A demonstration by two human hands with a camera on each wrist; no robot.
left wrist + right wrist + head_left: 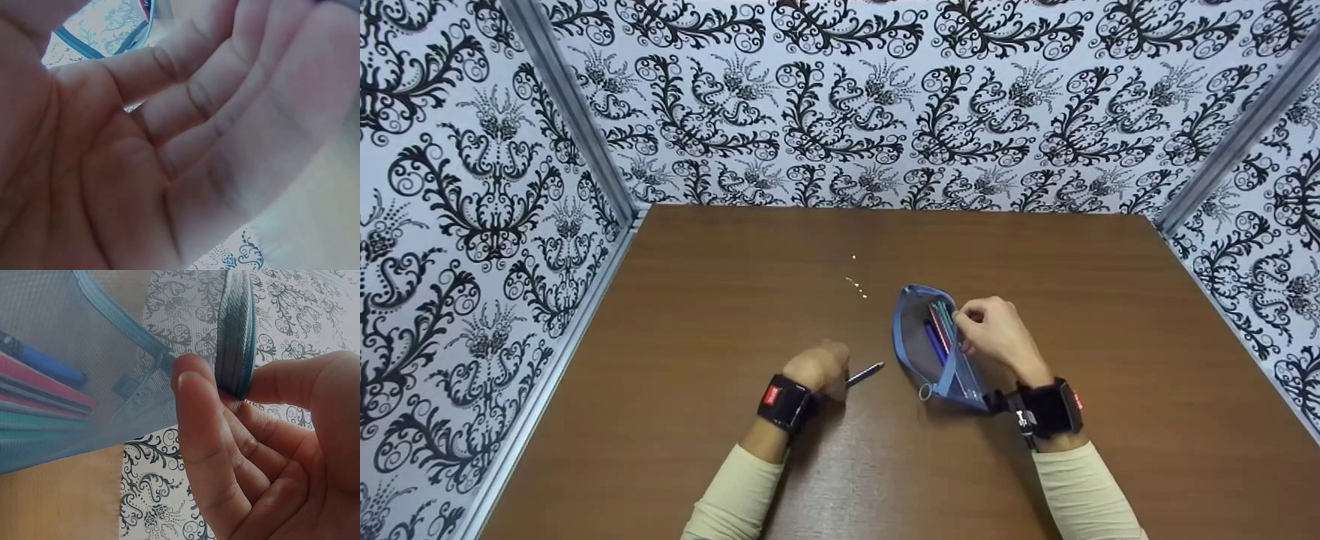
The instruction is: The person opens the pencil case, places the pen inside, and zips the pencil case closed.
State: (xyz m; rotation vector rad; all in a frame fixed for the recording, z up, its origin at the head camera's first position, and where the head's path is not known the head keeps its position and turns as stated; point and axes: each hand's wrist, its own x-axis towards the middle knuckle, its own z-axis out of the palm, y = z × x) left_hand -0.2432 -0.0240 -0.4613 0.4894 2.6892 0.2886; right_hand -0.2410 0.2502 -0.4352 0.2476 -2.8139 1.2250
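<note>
My right hand [997, 334] pinches the zipped edge of a blue mesh pencil case [911, 349] between thumb and fingertips. The case gapes open, and several pens and pencils [939, 330] lie inside it. In the right wrist view, a blue pen [53, 365] and pink and teal sticks show through the mesh [129, 326]. To the left of the case, my left hand [819, 367] holds a dark pencil [865, 373], its sharpened tip towards the case. In the left wrist view the fingers [197, 98] curl over the palm, and the pencil's grip is hidden.
A brown wooden table [720, 285] lies under both hands. Small bright specks [858, 286] show on it behind the case. Patterned black-and-white walls [847, 112] with grey metal posts [577, 112] stand at the back and sides.
</note>
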